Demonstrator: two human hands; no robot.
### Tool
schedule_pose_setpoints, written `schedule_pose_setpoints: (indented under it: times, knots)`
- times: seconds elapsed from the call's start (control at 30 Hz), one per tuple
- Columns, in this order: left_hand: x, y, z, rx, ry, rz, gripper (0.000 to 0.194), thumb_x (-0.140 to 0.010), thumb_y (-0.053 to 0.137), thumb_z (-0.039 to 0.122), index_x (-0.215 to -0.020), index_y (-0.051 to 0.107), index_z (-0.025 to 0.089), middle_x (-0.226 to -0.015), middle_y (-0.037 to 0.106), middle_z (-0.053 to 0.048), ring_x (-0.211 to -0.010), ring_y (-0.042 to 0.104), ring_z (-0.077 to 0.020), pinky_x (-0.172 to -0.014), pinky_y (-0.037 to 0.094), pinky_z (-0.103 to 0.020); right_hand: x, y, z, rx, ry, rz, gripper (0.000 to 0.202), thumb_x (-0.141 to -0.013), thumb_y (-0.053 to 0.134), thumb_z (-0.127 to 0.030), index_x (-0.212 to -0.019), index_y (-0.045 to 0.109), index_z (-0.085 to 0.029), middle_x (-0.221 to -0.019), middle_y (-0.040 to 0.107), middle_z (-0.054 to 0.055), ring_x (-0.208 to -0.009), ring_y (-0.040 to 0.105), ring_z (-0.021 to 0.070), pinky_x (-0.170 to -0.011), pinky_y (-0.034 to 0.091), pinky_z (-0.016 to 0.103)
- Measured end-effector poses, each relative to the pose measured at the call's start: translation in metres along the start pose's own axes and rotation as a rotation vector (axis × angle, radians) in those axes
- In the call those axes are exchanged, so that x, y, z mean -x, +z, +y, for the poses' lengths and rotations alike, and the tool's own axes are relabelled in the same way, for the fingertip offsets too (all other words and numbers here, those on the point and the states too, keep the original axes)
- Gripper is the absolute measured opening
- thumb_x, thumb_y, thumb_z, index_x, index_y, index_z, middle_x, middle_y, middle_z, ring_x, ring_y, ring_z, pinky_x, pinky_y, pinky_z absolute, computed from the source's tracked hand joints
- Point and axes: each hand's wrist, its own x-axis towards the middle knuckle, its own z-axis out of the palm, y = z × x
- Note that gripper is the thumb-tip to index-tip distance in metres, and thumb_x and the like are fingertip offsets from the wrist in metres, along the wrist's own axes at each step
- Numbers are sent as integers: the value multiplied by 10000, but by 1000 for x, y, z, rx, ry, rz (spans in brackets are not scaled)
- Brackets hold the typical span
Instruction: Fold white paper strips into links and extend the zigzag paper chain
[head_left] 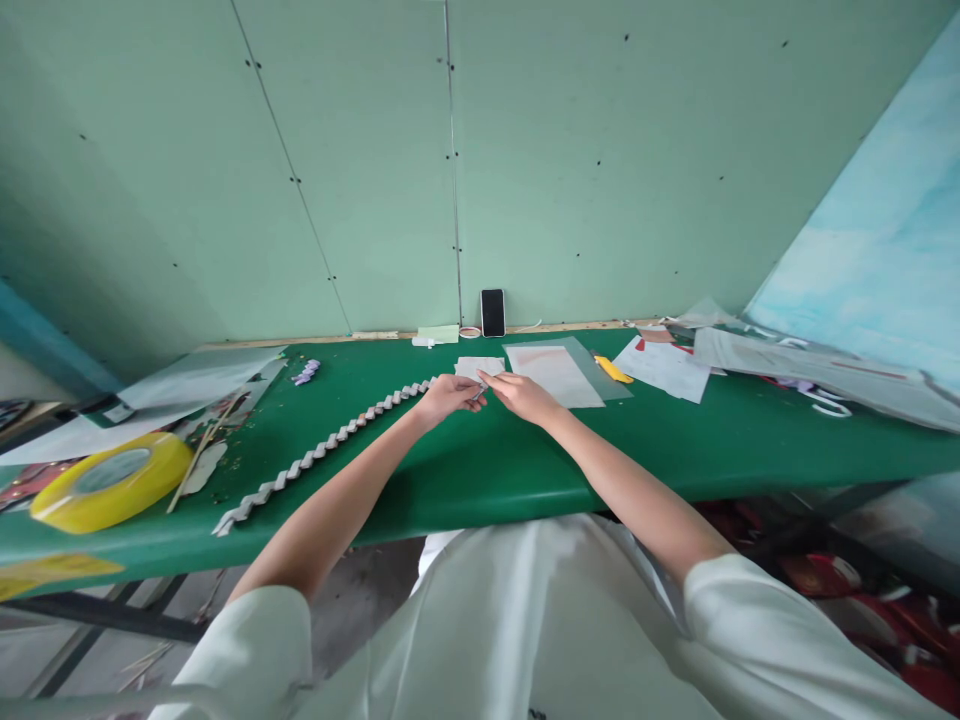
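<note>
A long white zigzag chain of folded paper (330, 441) lies slantwise across the green table, from its front edge up to my left hand (447, 397). That hand is closed around the chain's far end. My right hand (528, 396) meets it fingertip to fingertip, pinching a small pale folded bit at the same end; the fingers hide most of it. Just beyond the hands lies a small stack of white paper pieces (480, 366). To the right is a larger white sheet (559, 376) on a clear plastic sheet (606, 372).
A yellow tape roll (150, 482) and thin sticks (201, 450) lie at left, near purple folded pieces (306, 372). A phone (493, 313) leans against the wall. At right are a yellow cutter (613, 369), loose papers (664, 368) and a sheet pile (817, 372).
</note>
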Motion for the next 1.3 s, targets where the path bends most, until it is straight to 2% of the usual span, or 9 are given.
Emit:
schedule_pose_setpoints:
  times: [0.17, 0.33, 0.47, 0.6, 0.7, 0.83, 1.0, 1.3]
  knots:
    - [0, 0, -1, 21, 2, 1, 390, -764, 909, 441, -931, 805, 104, -828, 778, -138, -686, 704, -174, -737, 624, -353, -1, 9, 1, 64, -9, 4, 583, -1052, 415, -126, -1624, 434, -237, -1133, 743, 142, -1137, 695, 315, -922, 619, 472]
    - [1, 1, 2, 22, -19, 11, 393, -752, 918, 434, -920, 803, 98, -813, 776, -125, -660, 689, -155, -703, 610, -317, -2, 7, -7, -27, 63, 49, 490, -1066, 448, -208, -1543, 555, -207, -1159, 757, 159, -1115, 716, 330, -921, 616, 494]
    - [4, 6, 7, -13, -78, 2, 344, -788, 898, 373, -934, 791, 81, -795, 772, -113, -631, 680, -133, -693, 593, -287, -8, 6, -16, -362, 246, 234, 384, -1066, 526, -425, -1286, 764, -219, -1233, 771, 131, -1114, 738, 322, -946, 611, 462]
    - [7, 10, 10, -17, -79, -6, 289, -822, 868, 323, -951, 781, 80, -795, 774, -105, -629, 686, -130, -686, 586, -272, -16, 5, -18, -751, 502, 374, 438, -934, 685, -598, -1031, 835, -198, -1035, 818, 103, -909, 764, 284, -766, 618, 378]
    - [7, 12, 11, -62, -33, 13, 245, -849, 837, 303, -952, 780, 88, -792, 778, -94, -622, 688, -131, -677, 586, -266, -19, 6, -16, -924, 592, 402, 438, -834, 788, -604, -966, 836, -189, -920, 807, 91, -799, 735, 246, -701, 580, 344]
    - [8, 13, 13, -128, 2, 28, 202, -881, 799, 276, -962, 779, 92, -787, 783, -85, -615, 691, -131, -672, 587, -264, -19, 6, -16, -1070, 637, 419, 408, -777, 849, -568, -947, 837, -196, -944, 799, 84, -784, 712, 216, -696, 553, 322]
    - [8, 14, 12, -143, 20, 15, 206, -886, 795, 284, -956, 771, 92, -796, 787, -88, -614, 693, -132, -668, 588, -265, -19, 4, -19, -1116, 633, 419, 376, -767, 870, -537, -921, 846, -195, -926, 795, 75, -751, 687, 191, -708, 544, 317]
    - [8, 15, 11, -134, 50, 2, 251, -886, 800, 325, -975, 766, 93, -801, 787, -93, -619, 696, -135, -673, 589, -271, -19, 4, -16, -1018, 679, 500, 367, -725, 894, -541, -828, 846, -192, -851, 800, 74, -718, 683, 212, -730, 560, 350]
